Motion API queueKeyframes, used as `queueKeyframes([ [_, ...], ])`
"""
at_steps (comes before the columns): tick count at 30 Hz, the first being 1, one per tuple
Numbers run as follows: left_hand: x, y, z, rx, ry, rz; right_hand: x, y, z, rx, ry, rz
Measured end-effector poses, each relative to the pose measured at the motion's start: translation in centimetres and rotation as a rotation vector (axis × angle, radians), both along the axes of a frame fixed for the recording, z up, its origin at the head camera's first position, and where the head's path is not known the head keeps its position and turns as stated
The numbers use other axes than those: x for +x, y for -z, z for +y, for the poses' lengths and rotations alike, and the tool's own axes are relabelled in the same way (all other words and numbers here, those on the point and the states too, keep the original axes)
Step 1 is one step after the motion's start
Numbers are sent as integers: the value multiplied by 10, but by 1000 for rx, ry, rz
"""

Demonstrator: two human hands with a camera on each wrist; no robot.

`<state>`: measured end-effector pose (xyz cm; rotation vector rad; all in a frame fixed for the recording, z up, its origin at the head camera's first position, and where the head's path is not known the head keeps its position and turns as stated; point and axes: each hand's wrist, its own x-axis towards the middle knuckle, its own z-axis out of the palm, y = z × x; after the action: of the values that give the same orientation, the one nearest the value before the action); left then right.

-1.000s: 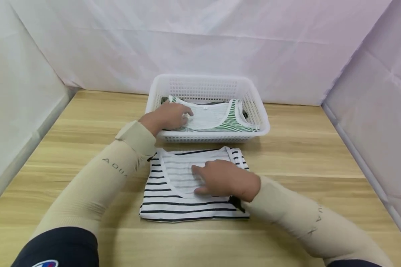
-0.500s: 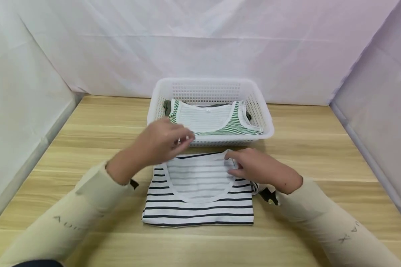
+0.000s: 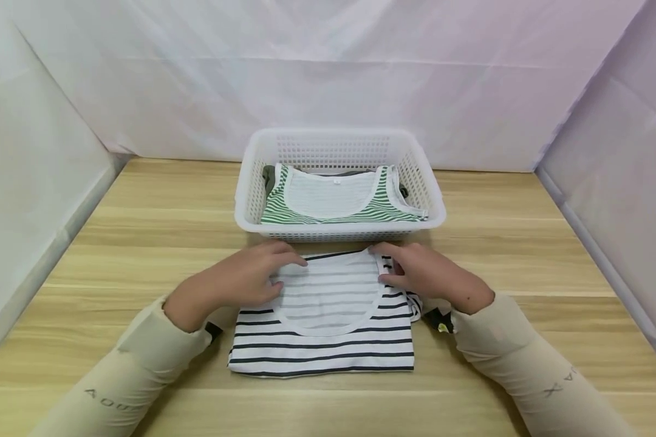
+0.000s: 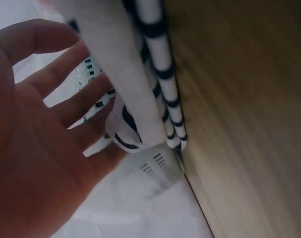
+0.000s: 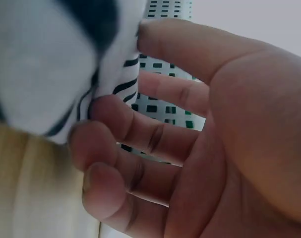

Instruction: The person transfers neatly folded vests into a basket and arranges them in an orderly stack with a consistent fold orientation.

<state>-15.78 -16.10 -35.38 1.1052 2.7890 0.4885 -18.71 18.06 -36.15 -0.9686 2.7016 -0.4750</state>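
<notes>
A folded white tank top (image 3: 328, 346) with black stripes lies on the wooden table, its scooped neckline towards the basket. My left hand (image 3: 240, 282) is at its upper left strap. In the left wrist view the left fingers (image 4: 86, 101) are fairly straight and spread beside the cloth; fabric hides some fingertips. My right hand (image 3: 434, 276) holds the upper right strap, with curled fingers (image 5: 140, 134) at the cloth's edge in the right wrist view. Behind the top, a white plastic basket (image 3: 437, 221) holds a folded green-striped tank top (image 3: 284, 209).
Darker cloth (image 3: 269, 176) shows beneath the green-striped top in the basket. White curtain (image 3: 328, 79) hangs behind and on both sides of the wooden table (image 3: 142, 243). Bare wood extends left, right and in front of the black-striped top.
My left hand has come back from the green-striped top in the basket to the black-striped top's left strap. My right hand has moved from the neckline's middle to the right strap.
</notes>
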Motion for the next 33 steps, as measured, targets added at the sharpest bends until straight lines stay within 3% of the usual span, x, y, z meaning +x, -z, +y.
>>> queueKeyframes([
  [6, -4, -4, -12, -68, -74, -96, -3, 3, 2, -31, 50, -15],
  [12, -12, -12, -13, -72, -138, -87, -10, -5, 8, -1, 116, 26],
  [20, -10, -8, -13, -77, -174, -67, -9, -3, 7, 21, 161, 38],
  [25, -9, -4, -14, -100, -237, -112, -5, 4, 8, 6, 162, 66],
  [29, -8, 0, -18, -133, -277, -166, -3, 10, 8, -25, 143, 41],
  [33, -10, 2, -25, -141, -274, -192, -2, 12, 6, -39, 135, 26],
])
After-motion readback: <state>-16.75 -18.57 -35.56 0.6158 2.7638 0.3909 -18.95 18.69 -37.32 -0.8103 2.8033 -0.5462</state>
